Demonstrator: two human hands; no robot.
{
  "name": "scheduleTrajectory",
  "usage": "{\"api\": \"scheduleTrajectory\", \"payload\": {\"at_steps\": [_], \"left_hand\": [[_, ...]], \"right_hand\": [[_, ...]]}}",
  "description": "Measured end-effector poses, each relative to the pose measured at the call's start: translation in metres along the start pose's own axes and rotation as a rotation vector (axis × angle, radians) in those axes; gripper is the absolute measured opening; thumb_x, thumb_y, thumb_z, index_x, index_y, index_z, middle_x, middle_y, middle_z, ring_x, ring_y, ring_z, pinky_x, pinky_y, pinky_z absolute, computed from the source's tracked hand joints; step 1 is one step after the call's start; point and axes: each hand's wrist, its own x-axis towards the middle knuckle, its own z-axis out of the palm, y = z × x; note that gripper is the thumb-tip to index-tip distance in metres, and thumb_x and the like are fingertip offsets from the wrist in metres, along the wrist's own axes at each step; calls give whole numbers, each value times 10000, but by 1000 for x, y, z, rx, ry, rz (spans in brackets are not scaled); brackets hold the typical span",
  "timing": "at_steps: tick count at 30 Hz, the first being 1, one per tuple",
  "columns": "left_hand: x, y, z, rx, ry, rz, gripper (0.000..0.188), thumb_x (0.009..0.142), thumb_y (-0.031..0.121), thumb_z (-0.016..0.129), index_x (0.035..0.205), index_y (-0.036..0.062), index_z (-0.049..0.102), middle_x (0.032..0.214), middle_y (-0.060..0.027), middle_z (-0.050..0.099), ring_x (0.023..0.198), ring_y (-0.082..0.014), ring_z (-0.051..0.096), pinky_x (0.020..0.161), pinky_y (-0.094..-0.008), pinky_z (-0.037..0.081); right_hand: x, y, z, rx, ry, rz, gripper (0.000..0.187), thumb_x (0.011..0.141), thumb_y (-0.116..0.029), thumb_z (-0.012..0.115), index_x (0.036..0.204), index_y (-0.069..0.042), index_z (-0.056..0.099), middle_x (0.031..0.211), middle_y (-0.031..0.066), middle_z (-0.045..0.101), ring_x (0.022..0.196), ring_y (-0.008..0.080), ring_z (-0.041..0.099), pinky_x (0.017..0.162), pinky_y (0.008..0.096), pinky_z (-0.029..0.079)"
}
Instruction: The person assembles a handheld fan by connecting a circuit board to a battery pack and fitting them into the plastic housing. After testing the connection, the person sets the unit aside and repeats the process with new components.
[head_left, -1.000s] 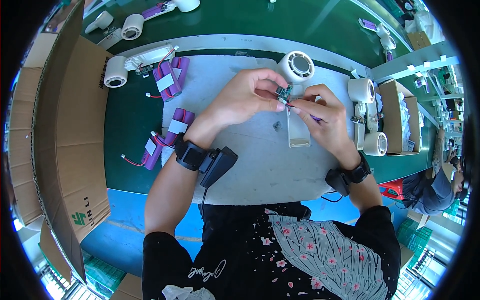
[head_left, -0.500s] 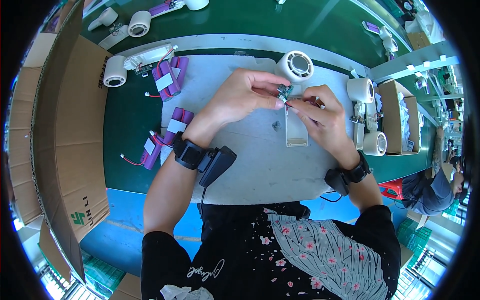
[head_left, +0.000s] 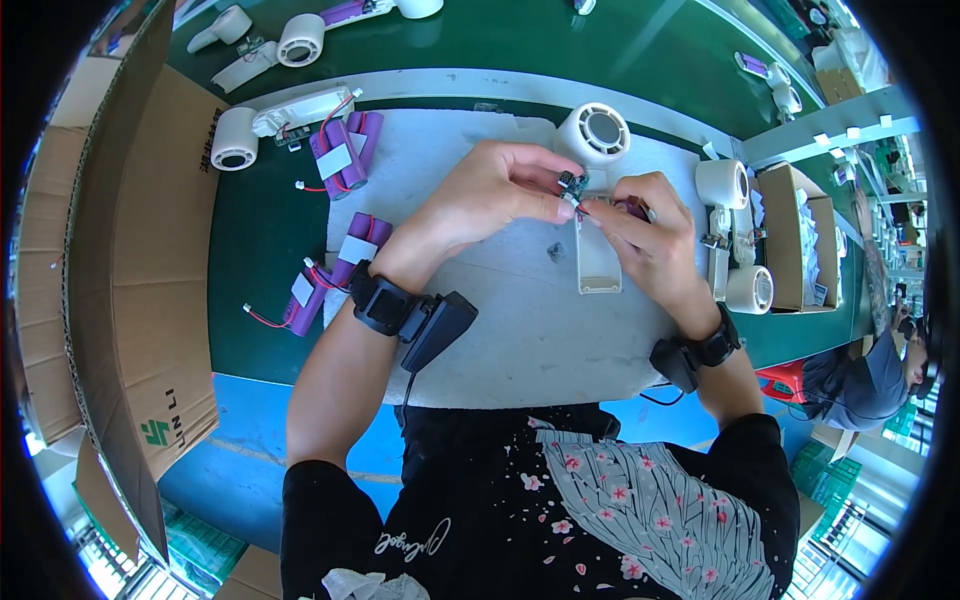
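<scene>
Above a pale work mat, my two hands meet over a white handheld fan. My left hand pinches a small green circuit board between thumb and fingers. A white wire plug sits at the board's near edge; I cannot tell if it is fully seated. My right hand is closed, its thumb and fingertip on the thin red and dark wires by that plug. Something reddish-brown, partly hidden, shows among its curled fingers. Beneath lie the fan's round head and its open, hollow handle.
Purple battery packs with leads lie left of the mat, near another fan. A tall cardboard box walls the left. More fans and a small open carton stand right. Fan parts lie on the far green surface.
Both hands keep their hold, with only small shifts at the board and plug. The fan parts on the far green surface have moved to the right. The whole view has shifted slightly.
</scene>
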Motion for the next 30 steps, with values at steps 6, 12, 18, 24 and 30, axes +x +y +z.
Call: {"api": "scheduleTrajectory", "payload": {"at_steps": [6,12,18,24,30], "left_hand": [[-2,0,0,-63,-3,-22,420,787,11,727,1189,-14,608,1034,-118,674,934,-168,659,868,-295,533],[0,-2,1,-74,12,-6,418,788,8,726,1187,-16,606,1040,-123,671,937,-171,660,866,-297,538],[-1,-1,1,-39,14,5,427,782,7,733,1190,-16,609,1021,-119,678,926,-159,658,847,-285,533],[-1,2,-1,128,8,67,388,776,16,745,1151,-2,644,981,-100,688,893,-135,654,820,-269,528],[-3,4,5,159,19,135,351,773,-12,730,1117,10,665,944,-88,687,850,-124,653,788,-261,529]], "right_hand": [[0,0,1,6,6,7,308,625,51,771,906,-74,746,863,58,538,708,195,545,563,290,468],[-2,2,3,16,22,45,314,622,56,770,909,-70,745,863,58,539,711,191,548,565,285,474],[-1,2,2,-2,10,7,309,626,56,767,909,-67,743,866,60,541,715,189,556,569,284,482],[0,1,-1,-8,-18,-10,287,644,49,763,908,-63,740,882,64,549,719,192,569,575,288,493],[-2,-2,-1,-2,-67,66,251,678,33,754,911,-59,735,891,72,555,731,204,583,601,294,513]]}}
